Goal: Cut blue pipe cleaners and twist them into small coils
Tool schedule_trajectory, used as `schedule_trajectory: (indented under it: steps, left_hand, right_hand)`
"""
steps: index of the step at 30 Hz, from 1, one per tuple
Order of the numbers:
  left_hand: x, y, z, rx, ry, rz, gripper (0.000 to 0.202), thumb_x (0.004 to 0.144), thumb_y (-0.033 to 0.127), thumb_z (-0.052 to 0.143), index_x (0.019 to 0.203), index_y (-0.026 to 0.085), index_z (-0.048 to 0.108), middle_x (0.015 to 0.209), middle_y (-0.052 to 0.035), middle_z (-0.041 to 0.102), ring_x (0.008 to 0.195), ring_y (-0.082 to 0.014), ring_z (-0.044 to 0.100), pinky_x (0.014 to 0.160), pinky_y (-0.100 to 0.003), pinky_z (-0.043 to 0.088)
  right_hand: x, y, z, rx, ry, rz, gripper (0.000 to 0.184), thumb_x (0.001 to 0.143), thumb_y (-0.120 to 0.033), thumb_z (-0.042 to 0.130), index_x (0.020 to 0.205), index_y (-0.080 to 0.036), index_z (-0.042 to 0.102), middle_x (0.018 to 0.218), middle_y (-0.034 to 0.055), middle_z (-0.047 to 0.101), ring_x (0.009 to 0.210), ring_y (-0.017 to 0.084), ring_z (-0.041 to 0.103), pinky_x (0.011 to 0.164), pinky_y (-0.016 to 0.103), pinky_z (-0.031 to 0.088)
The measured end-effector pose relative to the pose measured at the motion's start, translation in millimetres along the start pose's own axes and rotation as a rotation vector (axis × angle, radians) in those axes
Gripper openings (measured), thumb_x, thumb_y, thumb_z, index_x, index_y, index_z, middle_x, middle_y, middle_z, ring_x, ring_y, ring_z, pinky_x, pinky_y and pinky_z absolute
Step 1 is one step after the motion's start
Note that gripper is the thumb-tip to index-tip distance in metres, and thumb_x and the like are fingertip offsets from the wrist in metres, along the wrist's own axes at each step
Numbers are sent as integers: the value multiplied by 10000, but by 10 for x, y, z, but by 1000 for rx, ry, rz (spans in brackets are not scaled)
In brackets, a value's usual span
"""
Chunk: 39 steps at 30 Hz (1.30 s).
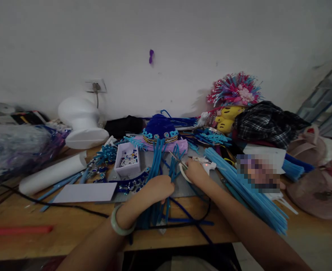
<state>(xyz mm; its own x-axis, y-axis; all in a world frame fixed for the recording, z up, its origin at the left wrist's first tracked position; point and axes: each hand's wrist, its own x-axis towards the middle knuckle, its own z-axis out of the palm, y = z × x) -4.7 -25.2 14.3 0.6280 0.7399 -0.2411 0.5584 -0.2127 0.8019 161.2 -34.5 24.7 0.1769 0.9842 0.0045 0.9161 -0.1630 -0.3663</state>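
**A:** Where are the blue strands right now?

**B:** Bunched in the left hand, fingers curled tight around them; above the fist they run up to the blue headpiece; below it their ends spill toward the table edge, near a black cable.

**A:** And the other hand?

**B:** The right hand is closed through the white loops of the scissors, just beside the fist on its thumb side; the blades point up and away from that grip, toward the strands; whether the blades stand apart or together I cannot tell, the picture is too soft there.

**A:** How would you do it well?

**B:** Tension matters most, I'd judge; hold the bunch taut between fist and headpiece so nothing sags; bring the blades square across, a little above the fist, clear of the knuckles; take few strands per bite, since fuzzy stems are likely to twist in the blades.

**A:** Anything in the way?

**B:** A white box of beads sits just beyond the fist, on its little-finger side; a loose bundle of paler stems lies past the scissor hand; the bangle on the gripping wrist might catch dangling ends.
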Motion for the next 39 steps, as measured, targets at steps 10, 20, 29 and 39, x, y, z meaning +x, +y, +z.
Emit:
schedule_trajectory:
  steps: [10, 20, 29, 39]
  left_hand:
    - [-103, 315, -60, 378, -66, -147, 395, 686, 188, 397, 294, 203, 352, 239, -36, 350, 322, -140, 358, 496, -290, 346]
    - [-26, 230, -53, 279, -14, -125, 350, 703, 244, 419, 357, 192, 416, 259, -23, 388, 319, -138, 375, 463, -270, 318]
    - [18, 262, 2, -3, 115, 212, 332, 710, 472, 469, 863, 182, 520, 535, 24, 505, 484, -116, 468, 478, -216, 318]
    - [45, 385, -120, -1207, 65, 98, 184, 808, 229, 413, 908, 124, 526, 910, -106, 623, 767, -143, 601, 704, -265, 450]
  right_hand:
    - [24, 14, 37, -8, -16, -21, 172, 656, -133, 486, 825, -143, 517, 803, 118, 623, 752, 207, 570, 545, 250, 304]
    - [121, 213, -378, 1009, 217, 103, 212, 531, -200, 589, 658, -203, 419, 476, -68, 462, 413, 90, 426, 411, 215, 311]
    - [6, 59, -441, 1806, 193, 39, 156, 557, -188, 624, 663, -186, 510, 528, -60, 488, 438, 40, 422, 412, 159, 388]
    - [-121, -70, -328, 1886, -58, -181, 141, 586, -178, 597, 668, -188, 483, 658, -52, 507, 471, 34, 430, 453, 173, 382]
